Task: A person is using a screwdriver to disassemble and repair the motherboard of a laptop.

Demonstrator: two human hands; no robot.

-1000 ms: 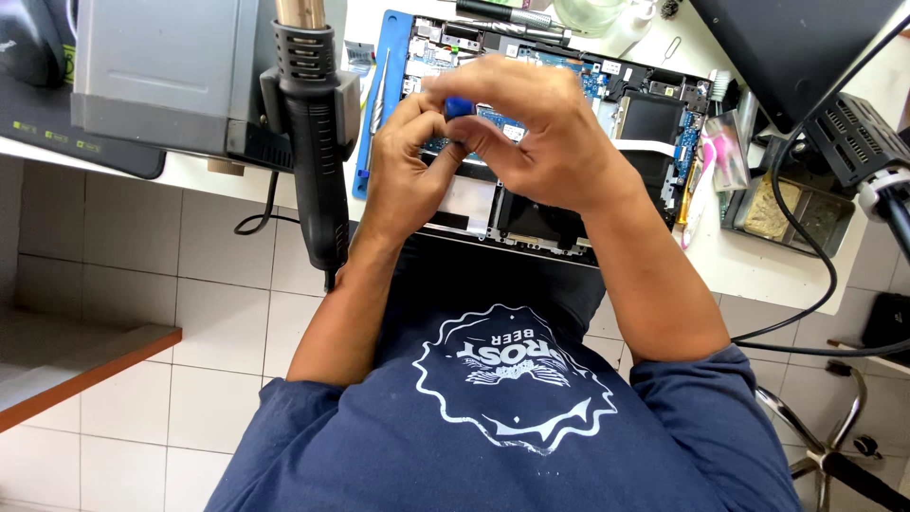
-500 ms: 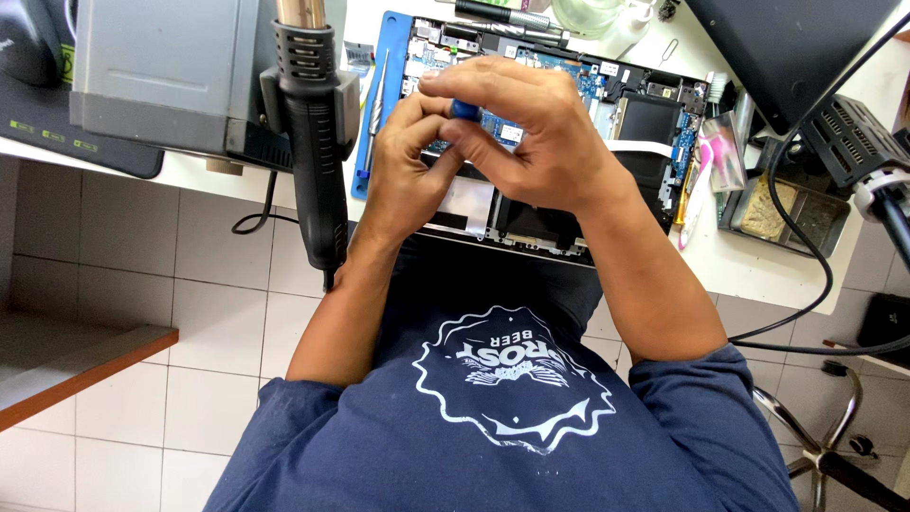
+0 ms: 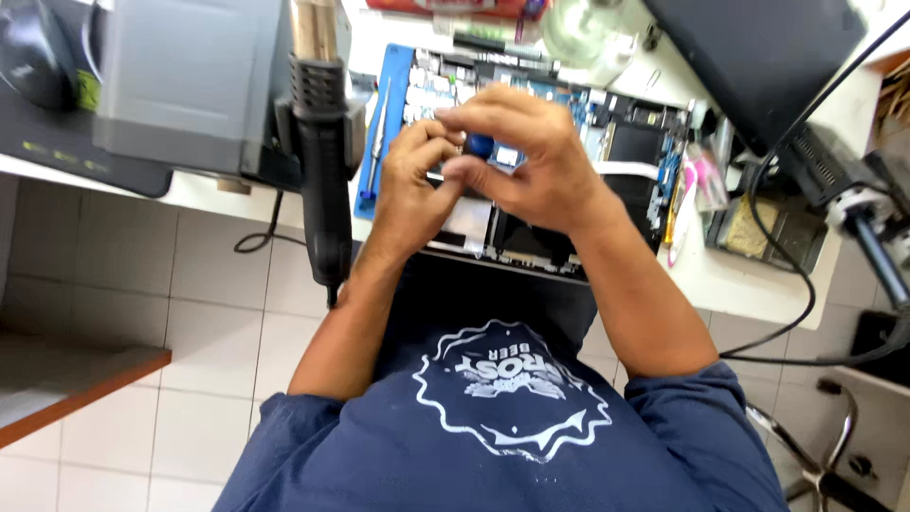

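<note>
Running across the top of the view is a white workbench (image 3: 749,284) above a floor of pale square tiles (image 3: 218,313), with a brown-edged wooden shelf (image 3: 66,393) low at the far left. On the bench's left end sits a black computer mouse (image 3: 33,52) on a dark mat, then a grey metal box-shaped unit (image 3: 190,81), and beside it a black hot-air gun (image 3: 322,161) hanging nozzle-up, its cord trailing down the tiles. Next comes a blue work mat (image 3: 389,123) bearing slim metal tweezers (image 3: 377,142) and an opened laptop chassis with exposed circuit board (image 3: 626,152). Further right lie a dark laptop lid (image 3: 758,57) and a black cable (image 3: 806,313) looping off the bench edge.

Above the chassis, the left hand (image 3: 412,185) has its fingers curled, the tips meeting a small blue rounded object (image 3: 480,144). The right hand (image 3: 531,156) arches over it from the other side, thumb and forefinger pinched closed on the same blue piece, the remaining fingers bent loosely. That piece is held just above the circuit board, between both hands; whether it touches the board I cannot tell.
</note>
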